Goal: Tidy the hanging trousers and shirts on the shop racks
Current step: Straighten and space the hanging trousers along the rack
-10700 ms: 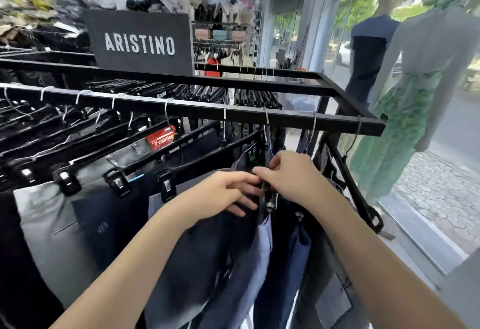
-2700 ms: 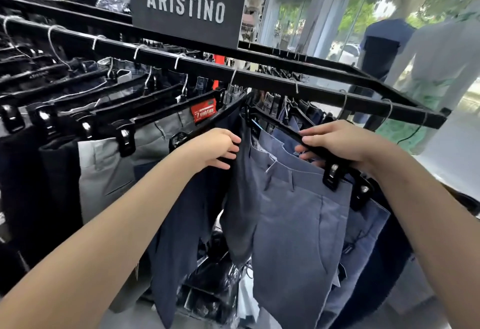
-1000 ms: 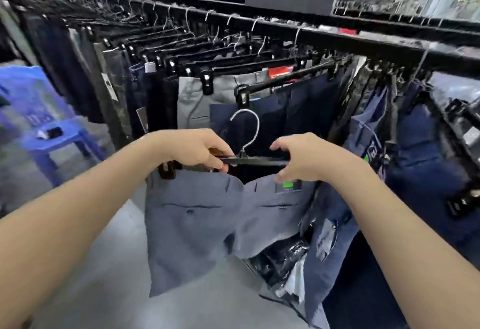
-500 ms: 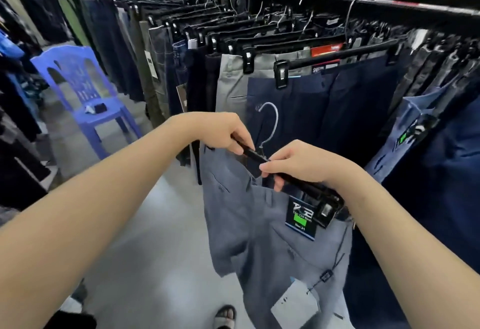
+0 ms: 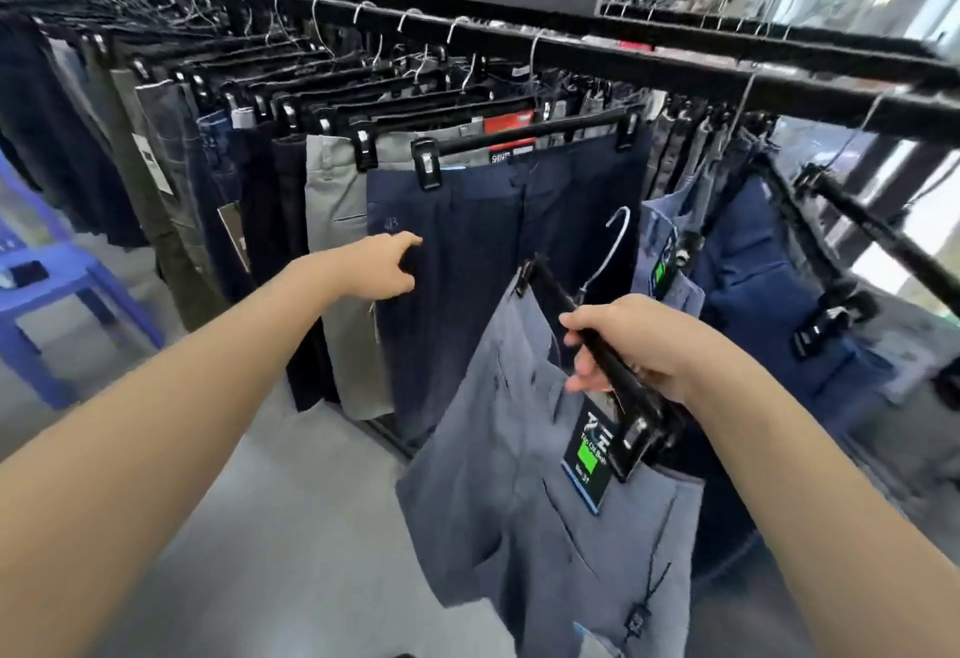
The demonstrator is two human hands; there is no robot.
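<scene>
The long black rack (image 5: 675, 46) ran across the shop, packed with trousers on clip hangers. The step in hand looked like re-hanging: a pair of grey-blue trousers (image 5: 519, 475) was off the rail, held low and in front of it, tilted. The navy trousers (image 5: 483, 252) hung at the near end of the row, and the left hand (image 5: 387, 267) reached to their left edge, fingers loosely extended and touching the cloth, holding nothing. The next move probably called for parting a gap there and lifting the hook (image 5: 613, 241) up over the rail. The right hand (image 5: 634, 345) gripped the black hanger (image 5: 597, 361), fingers curled round its bar near the middle, the hook free above them.
</scene>
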